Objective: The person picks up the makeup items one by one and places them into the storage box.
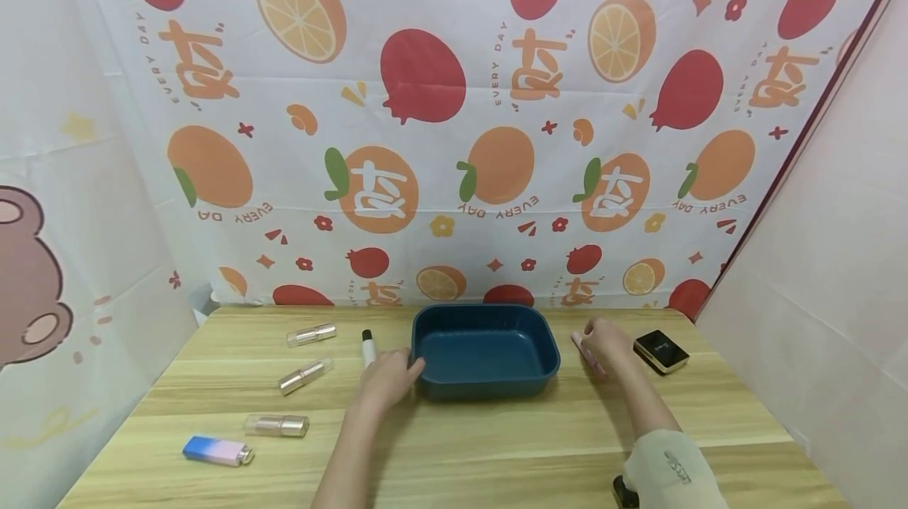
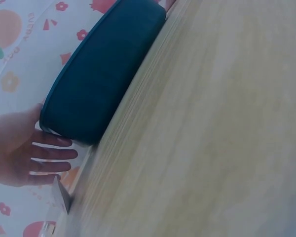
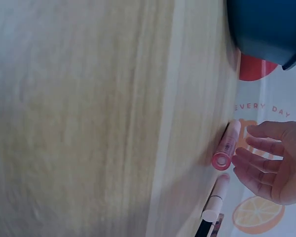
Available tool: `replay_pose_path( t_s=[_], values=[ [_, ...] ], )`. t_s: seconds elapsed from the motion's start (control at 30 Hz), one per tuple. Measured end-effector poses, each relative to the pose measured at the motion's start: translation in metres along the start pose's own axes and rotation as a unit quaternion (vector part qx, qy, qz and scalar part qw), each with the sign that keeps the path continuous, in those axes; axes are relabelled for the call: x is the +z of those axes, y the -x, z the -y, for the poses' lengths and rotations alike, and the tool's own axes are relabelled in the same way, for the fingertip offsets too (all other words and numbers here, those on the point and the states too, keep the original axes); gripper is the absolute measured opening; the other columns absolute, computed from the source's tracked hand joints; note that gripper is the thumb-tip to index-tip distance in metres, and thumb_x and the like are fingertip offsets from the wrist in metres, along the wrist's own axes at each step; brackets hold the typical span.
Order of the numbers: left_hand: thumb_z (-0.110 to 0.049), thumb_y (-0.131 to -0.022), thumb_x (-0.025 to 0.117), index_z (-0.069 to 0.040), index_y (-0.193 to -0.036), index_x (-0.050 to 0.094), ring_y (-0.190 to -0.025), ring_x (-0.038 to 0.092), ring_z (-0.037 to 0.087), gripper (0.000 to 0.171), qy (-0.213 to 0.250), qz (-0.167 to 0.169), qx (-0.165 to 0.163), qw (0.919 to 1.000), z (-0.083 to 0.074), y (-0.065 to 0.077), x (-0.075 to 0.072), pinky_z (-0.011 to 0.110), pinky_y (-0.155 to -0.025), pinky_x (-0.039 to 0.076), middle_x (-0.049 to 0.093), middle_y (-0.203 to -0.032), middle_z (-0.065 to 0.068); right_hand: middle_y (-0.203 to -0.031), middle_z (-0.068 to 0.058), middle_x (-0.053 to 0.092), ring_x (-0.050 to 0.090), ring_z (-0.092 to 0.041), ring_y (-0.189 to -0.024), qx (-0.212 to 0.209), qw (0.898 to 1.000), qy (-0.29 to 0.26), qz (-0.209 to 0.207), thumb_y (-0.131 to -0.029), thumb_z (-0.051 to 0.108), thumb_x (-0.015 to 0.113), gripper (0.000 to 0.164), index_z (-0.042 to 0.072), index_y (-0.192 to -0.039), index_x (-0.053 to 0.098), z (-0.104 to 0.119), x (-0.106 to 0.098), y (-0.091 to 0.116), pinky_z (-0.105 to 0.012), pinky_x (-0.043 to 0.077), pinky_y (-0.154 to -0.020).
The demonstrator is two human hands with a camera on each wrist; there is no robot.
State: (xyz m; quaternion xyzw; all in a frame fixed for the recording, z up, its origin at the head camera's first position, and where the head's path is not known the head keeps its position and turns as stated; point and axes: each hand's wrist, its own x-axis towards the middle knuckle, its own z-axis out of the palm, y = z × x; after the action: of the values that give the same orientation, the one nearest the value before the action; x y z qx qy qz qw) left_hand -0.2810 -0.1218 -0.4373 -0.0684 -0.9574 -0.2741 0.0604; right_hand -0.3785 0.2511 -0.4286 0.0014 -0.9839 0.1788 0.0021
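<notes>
A dark blue rectangular bin (image 1: 485, 389) stands on the wooden table. My left hand (image 1: 388, 379) is at its left end, the thumb by the rim and the fingers straight and spread in the left wrist view. Just beyond that hand lies a white tube with a black cap (image 1: 369, 349), partly hidden by it. To the right of the bin, my right hand (image 1: 606, 342) hovers around a pink lip gloss tube (image 3: 227, 145). Its fingers are loosely bent beside the tube; contact cannot be told. A second pale pink tube (image 3: 216, 198) lies near it in the right wrist view.
Several clear-and-metallic lipstick tubes (image 1: 307, 375) lie at the left, with a blue-pink lipstick tube (image 1: 216, 451) nearer the front. A black square compact (image 1: 661, 351) lies right of the right hand. Behind the table hangs a fruit-patterned curtain (image 1: 454, 257).
</notes>
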Motion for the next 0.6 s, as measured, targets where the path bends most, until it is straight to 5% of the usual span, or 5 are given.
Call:
replay_pose_path(
  t_s=[0.23,0.43,0.6],
  values=[
    [-0.025,-0.093,0.051,0.012,-0.116,0.055,-0.105,0.052,0.042,0.043,0.007,0.007,-0.001,0.9999,0.002,0.0,0.0,0.05,-0.087,0.041,0.057,-0.111,0.028,-0.082,-0.011,0.059,0.056,-0.023,-0.07,0.006,1.0,-0.002,0.001,-0.082,0.01,0.062,0.029,-0.003,-0.108,0.058,0.0,0.007,-0.001,-0.044,0.044,-0.069],
    [-0.026,-0.093,0.051,0.01,-0.118,0.054,-0.106,0.052,0.041,0.044,0.011,0.013,-0.008,0.9998,0.002,0.001,0.001,0.051,-0.086,0.042,0.057,-0.113,0.026,-0.098,-0.019,0.059,0.055,-0.025,-0.074,-0.002,1.0,-0.004,0.009,-0.081,0.009,0.065,0.031,-0.005,-0.107,0.057,-0.006,0.012,-0.002,-0.04,0.046,-0.069],
    [-0.026,-0.093,0.051,0.01,-0.117,0.055,-0.105,0.053,0.041,0.044,0.012,0.01,-0.01,0.9998,0.0,0.002,0.0,0.051,-0.086,0.042,0.057,-0.112,0.026,-0.097,-0.019,0.055,0.053,-0.023,-0.066,0.012,1.0,-0.002,0.019,-0.077,0.008,0.066,0.033,-0.003,-0.107,0.058,-0.006,0.014,-0.001,-0.033,0.044,-0.054]
  ],
)
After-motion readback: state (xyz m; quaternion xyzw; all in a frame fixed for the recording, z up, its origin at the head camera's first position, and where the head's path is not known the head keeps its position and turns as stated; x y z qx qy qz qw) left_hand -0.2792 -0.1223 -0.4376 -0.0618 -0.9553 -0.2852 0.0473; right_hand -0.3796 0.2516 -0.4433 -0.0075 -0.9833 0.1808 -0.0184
